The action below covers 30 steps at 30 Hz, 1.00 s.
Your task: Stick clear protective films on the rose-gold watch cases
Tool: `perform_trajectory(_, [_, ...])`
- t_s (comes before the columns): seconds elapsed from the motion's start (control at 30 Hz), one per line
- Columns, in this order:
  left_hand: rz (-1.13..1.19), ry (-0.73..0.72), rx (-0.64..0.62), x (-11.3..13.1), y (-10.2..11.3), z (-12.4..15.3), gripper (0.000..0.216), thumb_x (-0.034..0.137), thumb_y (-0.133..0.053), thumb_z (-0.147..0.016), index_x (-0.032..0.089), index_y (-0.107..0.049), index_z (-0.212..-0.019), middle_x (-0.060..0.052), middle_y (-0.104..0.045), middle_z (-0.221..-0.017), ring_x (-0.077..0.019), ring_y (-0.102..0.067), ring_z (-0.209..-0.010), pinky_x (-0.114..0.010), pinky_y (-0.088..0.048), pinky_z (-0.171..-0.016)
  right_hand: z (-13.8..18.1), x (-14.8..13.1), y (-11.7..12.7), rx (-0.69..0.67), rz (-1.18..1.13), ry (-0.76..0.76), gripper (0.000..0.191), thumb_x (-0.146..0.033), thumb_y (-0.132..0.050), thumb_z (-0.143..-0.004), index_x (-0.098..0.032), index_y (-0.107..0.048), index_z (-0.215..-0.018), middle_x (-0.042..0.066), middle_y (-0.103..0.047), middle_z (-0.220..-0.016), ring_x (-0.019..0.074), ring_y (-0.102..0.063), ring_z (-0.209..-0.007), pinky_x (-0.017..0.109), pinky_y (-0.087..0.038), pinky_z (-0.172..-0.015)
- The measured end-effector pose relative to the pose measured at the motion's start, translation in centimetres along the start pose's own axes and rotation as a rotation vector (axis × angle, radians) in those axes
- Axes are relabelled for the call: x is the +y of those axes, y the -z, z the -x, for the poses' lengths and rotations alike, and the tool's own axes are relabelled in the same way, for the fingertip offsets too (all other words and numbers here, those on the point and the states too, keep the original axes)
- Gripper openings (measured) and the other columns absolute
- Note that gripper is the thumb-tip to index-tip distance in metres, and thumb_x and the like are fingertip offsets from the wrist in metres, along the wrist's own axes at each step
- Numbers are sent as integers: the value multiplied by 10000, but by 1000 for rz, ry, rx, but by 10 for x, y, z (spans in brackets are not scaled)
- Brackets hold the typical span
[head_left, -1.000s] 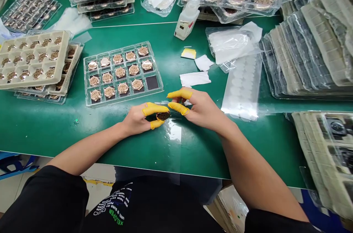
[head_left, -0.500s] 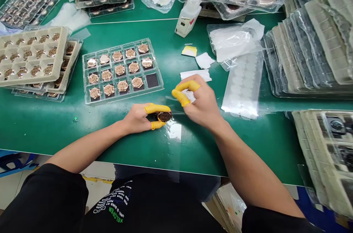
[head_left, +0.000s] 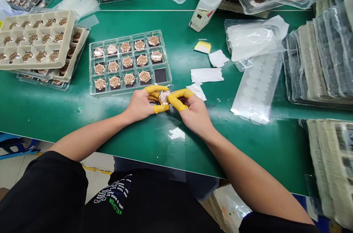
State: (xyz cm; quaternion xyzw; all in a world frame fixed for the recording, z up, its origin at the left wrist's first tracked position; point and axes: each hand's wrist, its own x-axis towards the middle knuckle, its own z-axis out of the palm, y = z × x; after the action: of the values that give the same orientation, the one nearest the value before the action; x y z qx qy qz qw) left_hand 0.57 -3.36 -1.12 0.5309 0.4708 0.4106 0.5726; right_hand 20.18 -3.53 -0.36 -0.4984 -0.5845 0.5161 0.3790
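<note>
A small round rose-gold watch case (head_left: 164, 97) is held just above the green table (head_left: 82, 115). My left hand (head_left: 143, 103) grips it with yellow finger cots from the left. From the right, my right hand (head_left: 193, 111) pinches the same piece with its yellow-capped thumb and forefinger. Just beyond my hands lies a clear plastic tray (head_left: 129, 63) of similar cases, with one dark empty cell (head_left: 160, 75) at its near right corner.
Beige trays (head_left: 35, 40) of cases are stacked at the left. White paper slips (head_left: 206, 75), a yellow pad (head_left: 203, 46), a white bottle (head_left: 205, 10), a plastic bag (head_left: 253, 38) and a film sheet (head_left: 256, 86) lie to the right. Tray stacks (head_left: 322, 60) fill the right side.
My right hand came back from the paper slips and closed on the watch case. Both hands moved it up toward the clear tray's near right corner.
</note>
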Motion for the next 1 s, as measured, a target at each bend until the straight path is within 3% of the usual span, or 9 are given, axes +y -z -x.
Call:
perform_trajectory(0.27, [7,7,25,2,-1,0,636,227,-973,-607,149,-758,-1201,-52,-807,-977,-136,-765,-841,-267,-668,-848,-1,3,-3,58,6,28,399,-627,-767,-851,-242,-692,-921,36,-777,-944,206,-703,-854,390,-543,-795])
perform_trajectory(0.63, [20,15,28,2,-1,0,631,220,-977,-590,158,-757,-1178,-38,-797,-927,-136,-758,-812,-268,-662,-829,1,8,-9,103,43,89,341,-579,-706,-936,-240,-677,-958,34,-767,-938,179,-676,-813,361,-542,-771])
perform_trajectory(1.0, [-3,10,27,2,-1,0,630,209,-968,-596,153,-754,-1186,-37,-797,-929,-130,-758,-811,-252,-660,-820,1,7,-10,112,23,79,284,-512,-736,-907,-236,-689,-951,33,-767,-925,180,-664,-798,361,-529,-752])
